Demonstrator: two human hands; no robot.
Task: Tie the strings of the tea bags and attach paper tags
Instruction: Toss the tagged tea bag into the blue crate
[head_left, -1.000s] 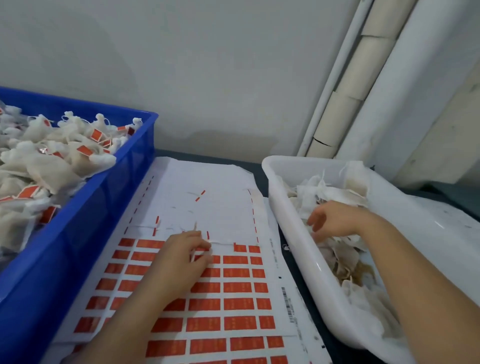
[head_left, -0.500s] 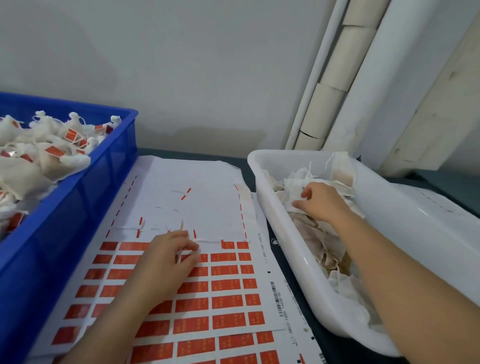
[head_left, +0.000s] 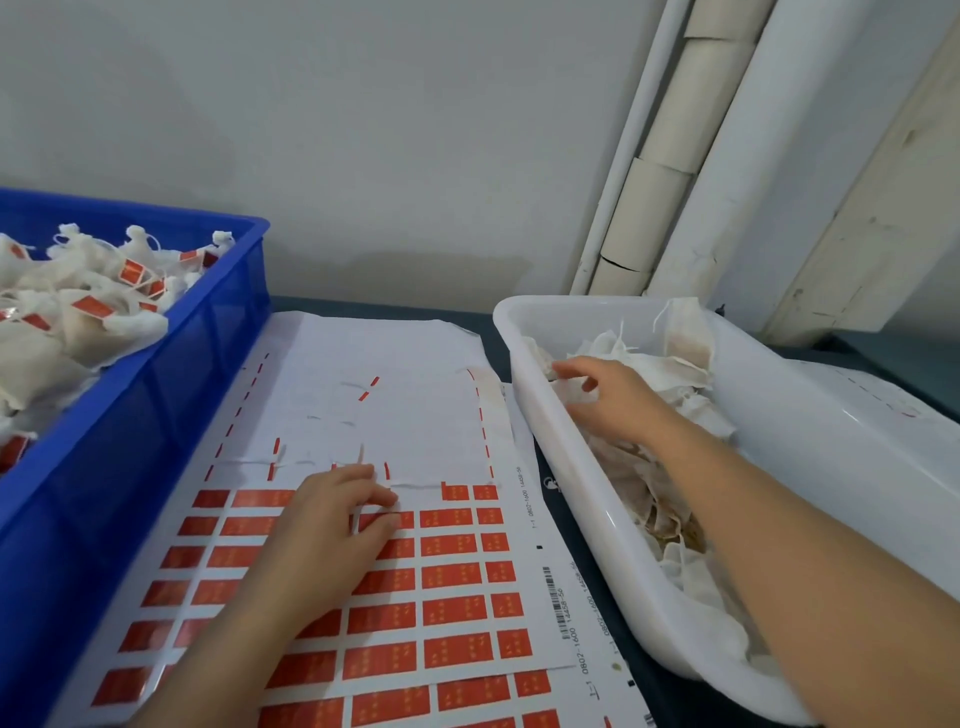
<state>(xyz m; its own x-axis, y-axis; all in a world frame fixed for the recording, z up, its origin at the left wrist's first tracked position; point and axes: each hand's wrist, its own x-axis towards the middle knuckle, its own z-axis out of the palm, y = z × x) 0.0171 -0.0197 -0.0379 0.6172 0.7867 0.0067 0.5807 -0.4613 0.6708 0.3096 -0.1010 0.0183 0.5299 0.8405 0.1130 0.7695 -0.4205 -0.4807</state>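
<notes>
A white sheet (head_left: 400, 415) of red paper tags (head_left: 449, 577) lies flat between two bins. My left hand (head_left: 332, 525) rests on it with curled fingers, thumb and forefinger pinching a tag at the top row of those that are left. My right hand (head_left: 613, 397) reaches into the white tub (head_left: 566, 467), fingers stretched over the loose untagged tea bags (head_left: 680, 358) near its far left corner, touching them without gripping one. Tied tea bags with red tags (head_left: 83, 312) fill the blue crate (head_left: 156, 400) on the left.
A second tag sheet (head_left: 571, 691) pokes out under the first at the front. Pale pipes and cardboard tubes (head_left: 660, 156) lean in the wall corner behind the tub. A dark tabletop strip (head_left: 550, 499) shows between sheet and tub.
My right hand has moved from the middle of the tub to its far left corner and its fingers have straightened. My left hand has stayed on the same tag row.
</notes>
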